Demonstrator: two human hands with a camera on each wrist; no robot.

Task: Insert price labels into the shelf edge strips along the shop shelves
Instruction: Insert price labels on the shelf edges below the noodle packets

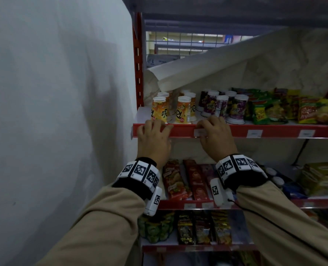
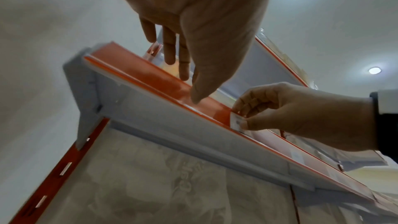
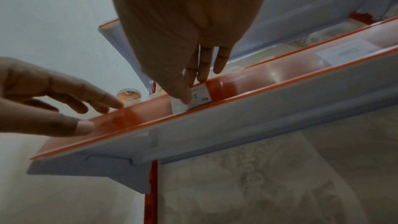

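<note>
Right hand (image 1: 215, 134) pinches a small white paper price label (image 1: 200, 132) against the red plastic shelf edge strip (image 1: 182, 130); at its 9 o'clock, left hand (image 1: 153, 138) presses the strip, fingers straight.

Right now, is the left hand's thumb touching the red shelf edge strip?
Touching. In the left wrist view the left hand presses its thumb tip onto the red shelf edge strip; no gap shows.
</note>
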